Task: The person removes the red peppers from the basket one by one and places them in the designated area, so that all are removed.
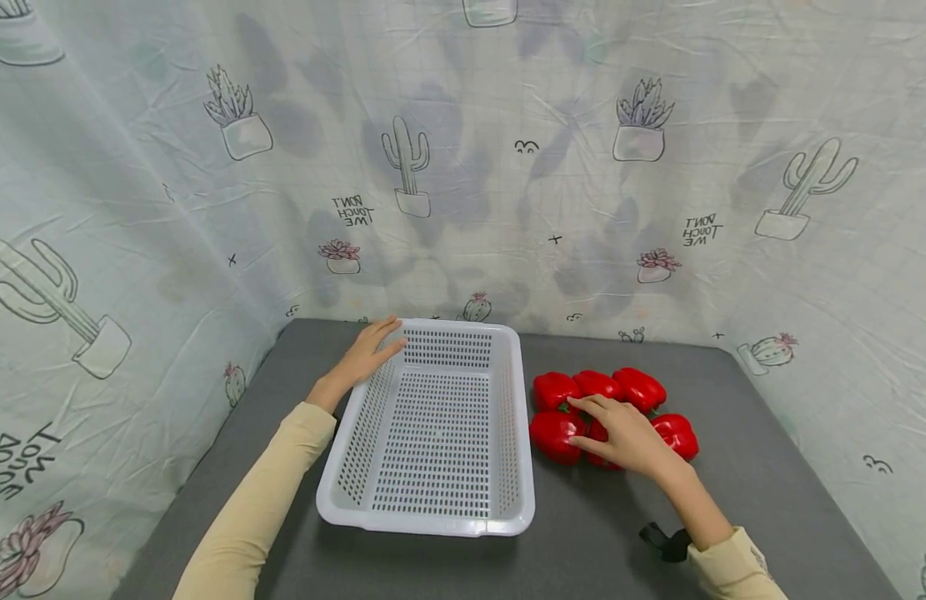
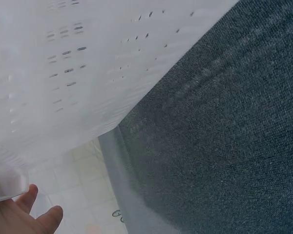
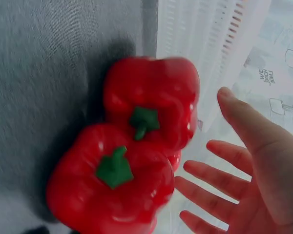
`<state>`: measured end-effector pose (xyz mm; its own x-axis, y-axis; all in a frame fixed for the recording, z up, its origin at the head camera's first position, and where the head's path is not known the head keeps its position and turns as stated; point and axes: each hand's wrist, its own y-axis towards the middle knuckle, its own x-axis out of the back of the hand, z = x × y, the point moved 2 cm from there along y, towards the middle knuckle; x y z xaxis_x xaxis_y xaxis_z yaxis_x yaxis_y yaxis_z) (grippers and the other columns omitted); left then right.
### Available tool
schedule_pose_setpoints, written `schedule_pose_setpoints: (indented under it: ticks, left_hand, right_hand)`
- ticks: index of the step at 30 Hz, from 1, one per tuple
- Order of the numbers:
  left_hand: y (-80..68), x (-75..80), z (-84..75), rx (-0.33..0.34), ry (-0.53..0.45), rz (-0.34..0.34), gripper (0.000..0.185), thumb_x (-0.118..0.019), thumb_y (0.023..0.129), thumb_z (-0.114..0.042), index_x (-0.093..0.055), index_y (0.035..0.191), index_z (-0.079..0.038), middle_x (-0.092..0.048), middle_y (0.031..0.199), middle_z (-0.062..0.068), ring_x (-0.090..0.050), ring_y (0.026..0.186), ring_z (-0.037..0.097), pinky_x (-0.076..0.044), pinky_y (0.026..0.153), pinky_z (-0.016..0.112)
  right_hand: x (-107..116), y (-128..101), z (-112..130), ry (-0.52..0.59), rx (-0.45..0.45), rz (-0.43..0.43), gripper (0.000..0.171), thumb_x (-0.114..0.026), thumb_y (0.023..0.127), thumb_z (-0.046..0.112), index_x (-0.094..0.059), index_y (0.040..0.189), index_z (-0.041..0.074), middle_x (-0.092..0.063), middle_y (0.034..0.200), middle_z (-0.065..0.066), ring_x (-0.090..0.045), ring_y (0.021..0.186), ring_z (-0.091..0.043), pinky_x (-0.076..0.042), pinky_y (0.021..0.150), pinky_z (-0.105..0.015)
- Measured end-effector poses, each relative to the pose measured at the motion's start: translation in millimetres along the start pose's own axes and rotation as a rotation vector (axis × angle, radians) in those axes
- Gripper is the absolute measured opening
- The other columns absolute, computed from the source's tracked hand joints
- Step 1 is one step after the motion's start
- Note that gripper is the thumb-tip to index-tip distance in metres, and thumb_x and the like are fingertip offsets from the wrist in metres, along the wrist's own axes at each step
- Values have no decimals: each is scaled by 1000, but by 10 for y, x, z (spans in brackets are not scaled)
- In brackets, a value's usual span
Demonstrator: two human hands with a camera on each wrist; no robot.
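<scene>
A white plastic basket [image 1: 436, 525] with slotted walls and floor stands on the grey table. My left hand [image 1: 372, 350] holds its rim at the far left corner, thumb on the inner side. In the left wrist view two fingertips [image 2: 50, 219] show beyond the rim. Several red bell peppers [image 1: 556, 437] lie grouped to the right of the basket. My right hand [image 1: 623, 433] hovers over them with fingers spread, holding nothing, and partly hides a middle one. Two peppers with green stems [image 3: 115, 168] show close up in the right wrist view, beside the right hand [image 3: 263, 170].
The grey table [image 1: 583, 542] reaches back to a cloth curtain [image 1: 478, 167] printed with cacti, which also hangs at both sides. A black strap-like piece [image 1: 667, 543] sits by my right wrist. The basket's right wall stands close to the nearest peppers.
</scene>
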<state>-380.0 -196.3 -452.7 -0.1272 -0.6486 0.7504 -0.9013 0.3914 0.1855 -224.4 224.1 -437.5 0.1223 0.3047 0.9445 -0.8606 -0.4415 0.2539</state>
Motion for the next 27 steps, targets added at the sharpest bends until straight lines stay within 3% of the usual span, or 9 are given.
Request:
schedule_pose_setpoints:
  ticks: [5,9,11,14,18,23,27]
  left_hand:
    - [7,28,16,-7,26,-6,64,-42,96,-49,-30,146,-12,-17,155,8,-6,142,33,-12,108,61]
    - [18,56,27,-33,89,-47,62,-43,95,-49,-34,144,-12,-22,153,9,-4,143,31,-12,109,61]
    - [23,69,30,-54,118,-74,59,-45,96,-45,-37,143,-11,-26,151,11,-6,143,31,-12,109,61]
    - [21,83,26,-83,154,-114,52,-46,97,-37,-40,142,-11,-30,149,13,-10,142,32,-15,109,60]
    - [15,83,19,-106,176,-155,48,-45,98,-34,-41,141,-12,-35,147,11,-18,140,32,-19,108,58]
    - [16,107,32,-122,184,-226,46,-42,99,-36,-45,138,-12,-42,142,12,-33,133,34,-27,105,58]
    - [26,157,60,-131,218,-253,44,-42,99,-35,-46,137,-13,-45,140,11,-39,129,33,-31,103,55]
  right_hand:
    - [81,119,-108,14,-24,9,60,-73,77,40,-56,128,14,-58,124,-9,-57,108,-27,-48,86,-51]
    - [144,249,-256,20,-32,-9,55,-70,81,39,-57,127,13,-58,123,-10,-56,108,-30,-47,86,-53]
    - [171,317,-335,9,-34,-25,52,-67,83,41,-58,125,13,-59,121,-9,-59,104,-29,-49,83,-51]
    - [190,400,-459,-17,-34,-30,50,-64,85,43,-60,123,11,-60,117,-10,-62,83,-22,-51,69,-41]
    - [213,471,-621,-67,-60,-13,49,-61,87,45,-60,123,12,-61,114,-11,-56,67,-15,-45,58,-31]
    - [302,531,-788,-117,-124,-1,49,-59,87,45,-60,123,11,-59,119,-15,-60,90,-30,-50,71,-45]
    - [403,578,-895,-161,-152,-13,51,-58,88,45,-60,122,8,-58,120,-18,-58,101,-35,-46,80,-55]
